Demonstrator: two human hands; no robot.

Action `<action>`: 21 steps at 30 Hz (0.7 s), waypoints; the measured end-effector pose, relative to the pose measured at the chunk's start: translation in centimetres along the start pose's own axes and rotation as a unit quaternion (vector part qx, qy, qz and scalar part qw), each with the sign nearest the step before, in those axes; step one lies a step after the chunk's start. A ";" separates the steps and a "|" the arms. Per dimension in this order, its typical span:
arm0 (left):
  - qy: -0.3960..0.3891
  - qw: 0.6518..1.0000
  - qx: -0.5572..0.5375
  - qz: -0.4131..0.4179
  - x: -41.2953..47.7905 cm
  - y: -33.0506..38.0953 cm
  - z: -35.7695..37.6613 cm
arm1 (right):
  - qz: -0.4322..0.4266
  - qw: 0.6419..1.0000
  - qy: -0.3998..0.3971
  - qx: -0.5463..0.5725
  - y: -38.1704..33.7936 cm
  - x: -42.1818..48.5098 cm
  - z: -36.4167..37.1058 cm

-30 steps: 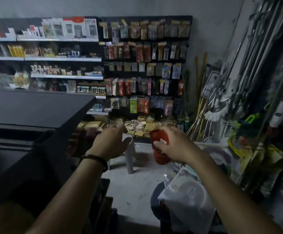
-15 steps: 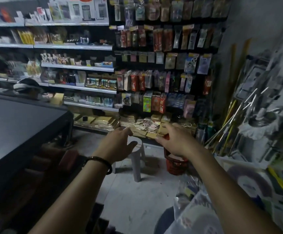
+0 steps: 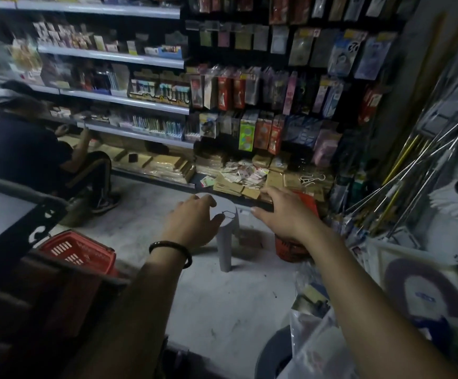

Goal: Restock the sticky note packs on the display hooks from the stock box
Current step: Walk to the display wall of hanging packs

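Both arms reach toward the low end of the display. The left grip (image 3: pixel 192 222), a bare hand with a dark bracelet (image 3: pixel 171 246) at the wrist, hangs over the white stool (image 3: pixel 226 207) with fingers loosely curled and nothing in them. The right grip (image 3: pixel 285 212), fingers spread and slack, is likewise empty above the orange basket (image 3: pixel 290 250), which stands on the floor beside the stool; it is probably the stock container, set within easy reach of the hooks. The sticky note packs (image 3: pixel 223 38) seem to be the small green, pink and yellow squares hanging high on the black hook board (image 3: pixel 315 105), facing outward for shoppers and well apart from both hands. Labels and price tags are too blurred to read. A seated person (image 3: pixel 25 149) works at the shelves on the left, near a red basket (image 3: pixel 77 251).
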State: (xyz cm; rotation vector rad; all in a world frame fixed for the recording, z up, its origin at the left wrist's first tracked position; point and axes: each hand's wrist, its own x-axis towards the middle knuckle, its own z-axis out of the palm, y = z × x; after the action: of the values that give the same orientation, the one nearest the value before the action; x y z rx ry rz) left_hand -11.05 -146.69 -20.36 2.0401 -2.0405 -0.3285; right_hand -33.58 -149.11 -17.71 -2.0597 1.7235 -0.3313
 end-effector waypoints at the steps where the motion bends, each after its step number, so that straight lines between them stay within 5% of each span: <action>1: -0.003 1.000 -0.003 -0.005 0.7 -0.4 0.6 | 0.002 1.000 -0.002 0.005 0.0 1.0 0.5; 14: -0.069 0.996 -0.001 -0.057 11.2 -4.5 5.6 | 0.016 0.996 -0.085 0.013 3.1 15.6 4.6; 21: -0.101 0.992 0.017 -0.070 25.4 -2.1 9.6 | 0.014 0.994 -0.112 0.014 10.9 29.7 4.2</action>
State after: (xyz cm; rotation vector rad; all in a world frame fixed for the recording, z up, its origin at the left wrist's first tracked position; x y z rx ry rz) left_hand -12.18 -172.16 -29.94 2.2586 -2.0301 -0.5498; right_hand -35.34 -178.83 -29.17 -1.9687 1.6021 -0.1095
